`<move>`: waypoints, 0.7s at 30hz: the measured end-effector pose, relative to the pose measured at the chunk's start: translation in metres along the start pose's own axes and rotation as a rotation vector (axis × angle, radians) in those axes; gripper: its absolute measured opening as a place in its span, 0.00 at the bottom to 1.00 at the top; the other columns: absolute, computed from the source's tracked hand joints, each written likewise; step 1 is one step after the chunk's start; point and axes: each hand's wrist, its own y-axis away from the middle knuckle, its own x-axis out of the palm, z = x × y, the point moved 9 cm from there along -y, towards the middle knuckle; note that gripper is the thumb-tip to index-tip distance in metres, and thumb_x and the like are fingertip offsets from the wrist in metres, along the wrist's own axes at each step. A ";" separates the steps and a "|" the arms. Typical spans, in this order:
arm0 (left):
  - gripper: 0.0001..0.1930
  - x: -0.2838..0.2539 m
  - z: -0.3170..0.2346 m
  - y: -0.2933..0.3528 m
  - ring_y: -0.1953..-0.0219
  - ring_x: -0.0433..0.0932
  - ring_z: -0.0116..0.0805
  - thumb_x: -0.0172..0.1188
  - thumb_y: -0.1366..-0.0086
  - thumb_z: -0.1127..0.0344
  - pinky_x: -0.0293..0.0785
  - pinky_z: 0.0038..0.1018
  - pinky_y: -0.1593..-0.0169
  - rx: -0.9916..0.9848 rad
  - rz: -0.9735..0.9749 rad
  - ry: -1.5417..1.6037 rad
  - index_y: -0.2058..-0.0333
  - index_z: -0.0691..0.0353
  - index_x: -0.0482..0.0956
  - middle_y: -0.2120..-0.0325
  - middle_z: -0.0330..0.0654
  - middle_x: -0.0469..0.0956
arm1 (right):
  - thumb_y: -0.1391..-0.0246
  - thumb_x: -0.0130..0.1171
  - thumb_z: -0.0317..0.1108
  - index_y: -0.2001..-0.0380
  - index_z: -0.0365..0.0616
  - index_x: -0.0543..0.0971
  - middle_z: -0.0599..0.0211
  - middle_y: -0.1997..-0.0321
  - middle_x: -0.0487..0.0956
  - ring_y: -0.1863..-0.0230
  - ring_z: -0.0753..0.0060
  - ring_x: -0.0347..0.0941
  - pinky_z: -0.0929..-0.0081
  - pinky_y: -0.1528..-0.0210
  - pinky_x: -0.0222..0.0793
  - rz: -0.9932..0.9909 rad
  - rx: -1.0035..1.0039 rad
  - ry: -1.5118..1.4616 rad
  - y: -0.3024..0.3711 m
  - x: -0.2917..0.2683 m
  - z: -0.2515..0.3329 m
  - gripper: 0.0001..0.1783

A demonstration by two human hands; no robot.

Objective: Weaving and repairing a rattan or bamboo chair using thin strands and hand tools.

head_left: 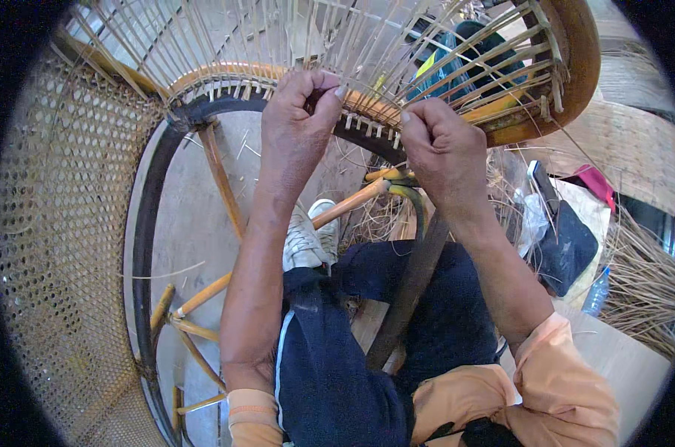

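A rattan chair lies tipped in front of me, its round seat rim [203,110] crossed by thin cane strips [248,37] stretched in rows. My left hand [296,119] is closed on the strips at the rim's near edge, thumb and fingers pinched together. Just to its right, my right hand [441,145] is a fist gripping a cane strip at the same edge. The woven cane chair back [62,223] curves down the left side. Orange rattan braces [218,179] run under the seat.
My legs in dark trousers and a pale shoe [307,235] sit below the hands. A dark flat bar [412,290] rests across my lap. Loose cane bundles [642,283], a dark bag [568,246] and a plastic bottle [596,292] lie at the right on a wooden floor.
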 end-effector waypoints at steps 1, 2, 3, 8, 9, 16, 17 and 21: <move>0.05 0.001 0.004 0.002 0.72 0.69 0.18 0.57 0.38 0.68 0.69 0.17 0.67 -0.062 -0.002 0.050 0.66 0.63 0.76 0.74 0.31 0.73 | 0.47 0.52 0.32 0.75 0.39 0.74 0.51 0.77 0.74 0.75 0.51 0.75 0.65 0.71 0.70 -0.007 0.021 -0.018 0.001 -0.001 0.000 0.07; 0.05 0.002 0.009 0.003 0.72 0.69 0.18 0.57 0.38 0.69 0.69 0.17 0.67 -0.121 -0.005 0.109 0.66 0.63 0.76 0.74 0.31 0.73 | 0.48 0.53 0.32 0.75 0.39 0.74 0.51 0.78 0.75 0.75 0.52 0.75 0.65 0.72 0.70 -0.013 0.048 -0.022 0.003 -0.002 -0.002 0.07; 0.05 0.003 0.009 0.003 0.72 0.69 0.18 0.57 0.38 0.69 0.69 0.17 0.67 -0.126 -0.002 0.099 0.66 0.63 0.76 0.74 0.31 0.73 | 0.48 0.53 0.32 0.75 0.39 0.74 0.51 0.78 0.75 0.75 0.52 0.75 0.65 0.72 0.70 -0.014 0.046 -0.037 0.005 -0.004 -0.001 0.07; 0.05 0.000 0.005 0.003 0.72 0.69 0.17 0.57 0.38 0.68 0.67 0.16 0.68 -0.031 -0.034 0.058 0.66 0.63 0.76 0.74 0.31 0.73 | 0.49 0.55 0.30 0.76 0.39 0.74 0.52 0.81 0.74 0.78 0.58 0.77 0.68 0.75 0.70 -0.054 0.109 0.017 0.016 -0.015 -0.004 0.06; 0.05 0.001 0.007 0.003 0.72 0.69 0.17 0.57 0.38 0.68 0.67 0.16 0.68 -0.038 -0.025 0.063 0.66 0.63 0.76 0.74 0.31 0.73 | 0.49 0.55 0.30 0.76 0.39 0.74 0.52 0.81 0.74 0.78 0.58 0.77 0.68 0.75 0.70 -0.058 0.086 0.009 0.018 -0.017 -0.001 0.06; 0.05 0.001 0.012 0.002 0.73 0.70 0.24 0.60 0.42 0.69 0.68 0.21 0.66 -0.108 -0.045 0.155 0.68 0.64 0.78 0.74 0.37 0.72 | 0.48 0.53 0.32 0.75 0.39 0.74 0.51 0.80 0.74 0.77 0.54 0.76 0.65 0.74 0.70 -0.058 0.076 -0.032 0.011 -0.009 -0.008 0.07; 0.05 0.000 0.011 0.003 0.73 0.70 0.25 0.60 0.42 0.69 0.68 0.21 0.66 -0.114 -0.050 0.137 0.68 0.64 0.78 0.74 0.37 0.72 | 0.47 0.53 0.32 0.75 0.39 0.73 0.50 0.80 0.74 0.76 0.53 0.76 0.64 0.74 0.70 -0.089 0.031 0.014 0.008 -0.009 -0.006 0.08; 0.05 -0.005 0.001 0.010 0.72 0.72 0.27 0.59 0.42 0.70 0.70 0.23 0.66 -0.083 -0.099 0.046 0.68 0.64 0.78 0.73 0.39 0.73 | 0.46 0.52 0.33 0.75 0.40 0.74 0.50 0.80 0.74 0.76 0.51 0.75 0.64 0.74 0.70 -0.081 -0.057 0.031 0.001 -0.001 -0.005 0.08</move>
